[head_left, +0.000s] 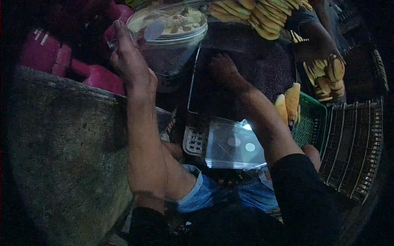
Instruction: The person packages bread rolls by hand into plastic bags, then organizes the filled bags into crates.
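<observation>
My left hand (pixel 132 61), thumb up, grips the edge of a clear plastic bag (pixel 135 30) with a pale round spot on it. The bag stretches in front of a clear round tub (pixel 180 41) holding a pale, creamy mass. My right hand (pixel 225 69) is low over a wide tray of dark, grainy stuff (pixel 266 61), near the tray's left side. Its fingers point down and are too dim to make out. Below the tray, near my knees, lies a stack of clear plastic bags (pixel 234 143) with round spots.
Split bread rolls (pixel 266 18) are piled behind the tray, and more stand in a green basket (pixel 316 119). Another person's arm (pixel 316 35) reaches in at upper right near stacked bread. A wire rack (pixel 353 143) is at right, pink containers (pixel 96 76) and a worn ledge (pixel 74 143) at left.
</observation>
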A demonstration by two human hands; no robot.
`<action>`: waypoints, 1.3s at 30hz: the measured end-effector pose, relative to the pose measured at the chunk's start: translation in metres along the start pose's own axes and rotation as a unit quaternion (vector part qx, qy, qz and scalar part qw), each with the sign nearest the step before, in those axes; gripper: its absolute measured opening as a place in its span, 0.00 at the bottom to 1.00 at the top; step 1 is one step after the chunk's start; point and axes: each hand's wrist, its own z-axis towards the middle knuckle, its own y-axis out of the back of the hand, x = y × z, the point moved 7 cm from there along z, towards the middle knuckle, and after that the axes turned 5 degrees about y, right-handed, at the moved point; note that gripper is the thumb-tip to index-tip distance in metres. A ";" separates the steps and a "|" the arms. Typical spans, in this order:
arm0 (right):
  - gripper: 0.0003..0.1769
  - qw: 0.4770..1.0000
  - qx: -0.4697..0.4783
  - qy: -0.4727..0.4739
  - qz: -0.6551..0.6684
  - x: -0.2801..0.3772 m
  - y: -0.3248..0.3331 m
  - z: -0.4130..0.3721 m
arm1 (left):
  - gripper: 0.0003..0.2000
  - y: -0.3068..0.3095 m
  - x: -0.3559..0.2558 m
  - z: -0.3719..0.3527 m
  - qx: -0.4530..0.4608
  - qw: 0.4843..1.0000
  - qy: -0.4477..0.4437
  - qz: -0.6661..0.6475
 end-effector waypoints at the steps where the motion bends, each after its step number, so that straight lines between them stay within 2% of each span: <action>1: 0.17 0.998 0.050 -0.004 -0.035 -0.009 -0.010 0.002 | 0.25 0.000 -0.003 0.002 -0.008 1.000 -0.015 -0.013; 4: 0.18 0.995 -0.048 -0.067 -0.064 -0.039 -0.014 -0.019 | 0.26 0.010 0.001 -0.005 -0.059 0.989 -0.105 -0.082; 6: 0.18 0.989 -0.137 -0.007 -0.049 -0.052 0.011 -0.042 | 0.25 0.014 0.000 -0.004 -0.029 0.997 -0.049 -0.042; 8: 0.16 0.991 -0.123 -0.030 0.033 -0.062 0.031 -0.090 | 0.23 0.008 0.009 -0.012 0.022 0.999 0.011 -0.041; 10: 0.15 0.983 -0.013 -0.099 0.157 -0.056 0.050 -0.128 | 0.21 -0.004 0.009 -0.017 0.071 0.993 0.034 -0.083; 13: 0.18 0.923 0.220 -0.172 0.264 -0.045 0.035 -0.210 | 0.20 -0.006 0.017 -0.032 0.061 0.995 0.044 -0.066; 14: 0.20 0.963 0.213 -0.058 0.157 -0.055 -0.023 -0.226 | 0.20 -0.006 0.022 -0.031 0.079 0.995 0.038 -0.050; 16: 0.24 0.960 0.263 0.048 0.089 -0.038 -0.073 -0.239 | 0.20 -0.004 0.032 -0.022 0.117 0.993 0.017 -0.018; 17: 0.26 0.937 0.323 0.037 0.130 -0.017 -0.066 -0.238 | 0.21 0.001 0.041 -0.020 0.110 0.993 0.048 -0.021; 18: 0.18 0.972 0.187 0.129 0.053 -0.018 -0.103 -0.229 | 0.21 0.006 0.049 -0.021 0.106 0.991 0.077 -0.023; 21: 0.15 0.982 -0.052 0.071 0.168 -0.007 -0.023 -0.208 | 0.22 -0.008 0.027 -0.046 0.096 0.989 0.107 -0.019; 23: 0.17 0.976 0.175 -0.053 0.115 -0.017 -0.027 -0.176 | 0.22 0.002 0.036 -0.045 0.072 0.983 0.166 -0.019; 26: 0.19 0.952 0.025 -0.118 0.282 -0.038 0.023 -0.173 | 0.22 0.013 0.050 -0.027 0.141 0.982 0.099 -0.082; 29: 0.24 0.936 -0.115 -0.137 0.304 -0.067 0.043 -0.213 | 0.23 0.002 0.051 -0.036 0.155 0.983 0.091 -0.025; 30: 0.22 0.955 -0.256 -0.052 0.145 -0.071 0.054 -0.243 | 0.26 -0.001 0.059 -0.025 0.124 0.987 0.097 -0.039; 31: 0.19 0.955 -0.133 -0.146 0.221 -0.074 0.067 -0.264 | 0.27 -0.004 0.058 -0.034 0.109 0.989 0.101 0.002; 32: 0.18 0.955 -0.171 -0.126 0.205 -0.073 0.071 -0.287 | 0.27 -0.012 0.053 -0.045 0.095 0.989 0.101 0.042; 33: 0.19 0.955 -0.183 -0.148 0.178 -0.081 0.062 -0.310 | 0.28 -0.016 0.051 -0.053 0.080 0.988 0.100 0.082; 35: 0.21 0.951 -0.205 -0.193 0.125 -0.089 0.043 -0.346 | 0.29 -0.020 0.065 -0.055 0.103 0.985 0.128 0.052; 38: 0.22 0.956 -0.110 -0.271 -0.034 -0.066 0.036 -0.358 | 0.30 -0.025 0.077 -0.066 0.127 0.981 0.143 0.034; 39: 0.22 0.958 -0.123 -0.253 -0.047 -0.058 0.030 -0.356 | 0.31 -0.025 0.085 -0.069 0.131 0.981 0.142 0.029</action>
